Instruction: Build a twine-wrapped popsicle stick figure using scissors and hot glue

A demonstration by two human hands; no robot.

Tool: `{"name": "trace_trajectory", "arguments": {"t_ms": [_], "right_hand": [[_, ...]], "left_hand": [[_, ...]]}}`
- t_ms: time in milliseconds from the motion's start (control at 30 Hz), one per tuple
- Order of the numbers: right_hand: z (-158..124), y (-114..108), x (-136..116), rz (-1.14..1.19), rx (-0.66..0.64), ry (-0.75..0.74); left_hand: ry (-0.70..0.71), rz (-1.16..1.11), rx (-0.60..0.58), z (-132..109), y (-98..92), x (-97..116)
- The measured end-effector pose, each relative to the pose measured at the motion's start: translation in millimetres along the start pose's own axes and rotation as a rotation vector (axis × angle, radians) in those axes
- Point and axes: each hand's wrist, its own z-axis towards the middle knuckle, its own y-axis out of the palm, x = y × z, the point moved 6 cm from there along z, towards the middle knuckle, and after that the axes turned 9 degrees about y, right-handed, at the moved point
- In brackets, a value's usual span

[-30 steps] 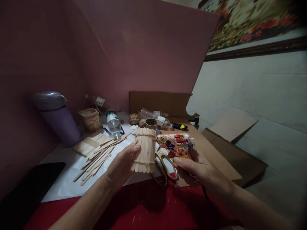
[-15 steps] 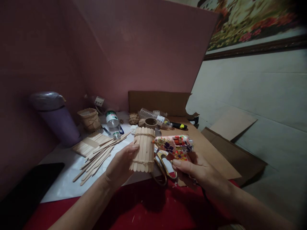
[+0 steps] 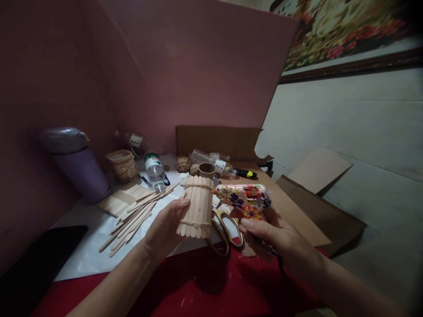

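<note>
My left hand [image 3: 168,220] is closed round the side of a small holder made of upright popsicle sticks [image 3: 197,207], with twine running near its top and bottom. My right hand [image 3: 267,229] grips a hot glue gun [image 3: 243,197] wrapped in flowered material, thumb on its near side. The gun's orange nozzle points left, at the upper right edge of the holder beside the top twine; whether it touches cannot be made out. A cord hangs below my right hand. Between the two hands lie gold-handled scissors [image 3: 228,229], partly behind the holder.
Loose popsicle sticks [image 3: 132,220] lie on white paper at left, near a finished-looking stick pot [image 3: 122,165] and a clear bottle [image 3: 154,171]. Behind are a tape roll [image 3: 207,170], twine ball [image 3: 183,164], lying bottle [image 3: 211,159] and utility knife [image 3: 245,173]. Cardboard [image 3: 297,211] covers the right.
The glue gun has shifted slightly right and turned a little more level, its nozzle staying by the holder's upper right edge. The holder leans slightly more; my left hand keeps its grip.
</note>
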Motion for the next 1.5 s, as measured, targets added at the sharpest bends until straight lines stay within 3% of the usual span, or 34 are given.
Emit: {"name": "trace_trajectory", "arguments": {"t_ms": [300, 633, 833, 1033, 1500], "right_hand": [[1, 3, -3, -0.01, 0.005, -0.004], [6, 10, 0, -0.024, 0.028, 0.015], [4, 8, -1, -0.005, 0.076, 0.02], [3, 10, -1, 0.006, 0.045, 0.03], [1, 12, -4, -0.001, 0.061, 0.006]], "left_hand": [[0.006, 0.041, 0.012, 0, 3.5, 3], [0.027, -0.017, -0.06, 0, 3.2, 2], [0.045, -0.032, -0.024, 0, 2.1, 3], [0.037, -0.006, -0.008, -1, 3.2, 3], [0.045, 0.0, -0.031, -1, 3.0, 3]]}}
